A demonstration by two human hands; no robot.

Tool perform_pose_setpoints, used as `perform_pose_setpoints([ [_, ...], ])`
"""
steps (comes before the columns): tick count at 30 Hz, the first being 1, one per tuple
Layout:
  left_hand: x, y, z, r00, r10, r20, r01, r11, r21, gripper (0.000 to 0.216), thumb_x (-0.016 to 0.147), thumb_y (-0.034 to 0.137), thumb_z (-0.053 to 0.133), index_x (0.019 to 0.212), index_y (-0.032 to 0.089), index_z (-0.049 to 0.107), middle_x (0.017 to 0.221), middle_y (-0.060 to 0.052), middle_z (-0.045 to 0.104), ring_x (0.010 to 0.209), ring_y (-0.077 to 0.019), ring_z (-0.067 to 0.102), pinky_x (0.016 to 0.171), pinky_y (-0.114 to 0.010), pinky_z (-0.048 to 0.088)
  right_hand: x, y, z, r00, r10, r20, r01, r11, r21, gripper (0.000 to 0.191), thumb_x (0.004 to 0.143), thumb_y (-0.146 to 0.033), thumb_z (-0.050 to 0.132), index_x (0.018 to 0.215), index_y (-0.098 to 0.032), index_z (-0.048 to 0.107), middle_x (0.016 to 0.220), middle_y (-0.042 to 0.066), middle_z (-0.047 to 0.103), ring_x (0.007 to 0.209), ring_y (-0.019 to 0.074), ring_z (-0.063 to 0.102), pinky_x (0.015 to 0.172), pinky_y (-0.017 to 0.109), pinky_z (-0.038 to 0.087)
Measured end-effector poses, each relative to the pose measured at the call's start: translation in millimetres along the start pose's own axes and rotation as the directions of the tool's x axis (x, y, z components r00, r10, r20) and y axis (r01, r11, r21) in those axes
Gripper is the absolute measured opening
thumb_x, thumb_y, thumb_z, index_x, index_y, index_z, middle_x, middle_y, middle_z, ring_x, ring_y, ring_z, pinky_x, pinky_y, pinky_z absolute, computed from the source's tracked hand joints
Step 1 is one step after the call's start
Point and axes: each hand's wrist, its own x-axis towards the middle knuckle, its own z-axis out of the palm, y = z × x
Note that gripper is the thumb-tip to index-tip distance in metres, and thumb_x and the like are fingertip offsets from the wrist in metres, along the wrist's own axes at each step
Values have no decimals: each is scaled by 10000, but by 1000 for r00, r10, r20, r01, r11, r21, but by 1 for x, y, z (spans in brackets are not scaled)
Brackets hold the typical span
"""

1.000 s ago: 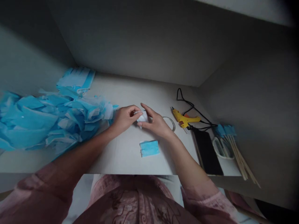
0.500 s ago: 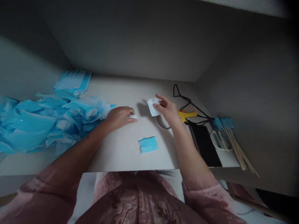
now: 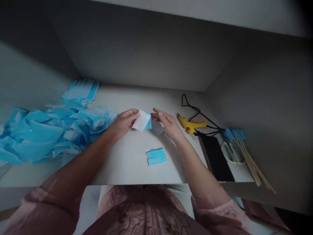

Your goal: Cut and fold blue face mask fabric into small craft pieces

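My left hand (image 3: 124,122) and my right hand (image 3: 166,123) meet above the middle of the desk (image 3: 127,156). Between their fingertips they pinch a small piece of mask fabric (image 3: 142,121), white on one face and blue at its right edge. A folded blue fabric square (image 3: 156,156) lies flat on the desk just nearer to me, apart from both hands. A pile of blue cut-up masks (image 3: 49,130) spreads over the left side, close to my left wrist.
A stack of whole masks (image 3: 81,88) lies at the back left. To the right lie a yellow glue gun (image 3: 189,124) with its black cord, a black phone (image 3: 216,158), scissors (image 3: 230,153) and blue-tipped wooden sticks (image 3: 249,160). Walls enclose the desk on three sides.
My right hand came back down and leftward from the glue gun side with the white piece. My left hand lifted off the desk, and both now hold the piece together.
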Motion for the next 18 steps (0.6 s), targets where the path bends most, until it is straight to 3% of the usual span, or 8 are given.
perform_pose_setpoints([
  [2,0,-3,1,1000,-10,7,10,1000,-26,269,720,340,806,801,167,616,684,14,605,595,-108,552,567,-217,433,-1,-2,6,988,115,104,-137,962,236,585,919,-621,587,1309,-193,671,1176,124,748,1043,229,705,991,434,536],
  [6,3,-11,1,1000,21,-20,-21,1000,-16,269,705,327,830,794,157,643,666,25,597,566,-90,530,540,-204,408,-2,-2,14,971,179,158,-226,898,377,512,674,-514,877,1085,-232,762,876,20,730,765,159,631,807,354,536],
  [10,6,-15,0,992,64,-104,-67,997,-27,272,695,321,836,811,154,655,705,15,638,609,-103,574,592,-219,455,-1,-3,14,971,214,104,-238,875,422,368,652,-502,880,843,-217,749,733,-20,640,668,121,528,710,305,461],
  [18,4,-17,5,975,135,-176,-135,991,7,180,767,272,764,791,162,623,674,35,605,565,-86,521,552,-198,400,-1,-8,16,974,223,25,-206,844,495,402,600,-518,908,740,-206,696,670,-40,557,651,111,459,659,265,374],
])
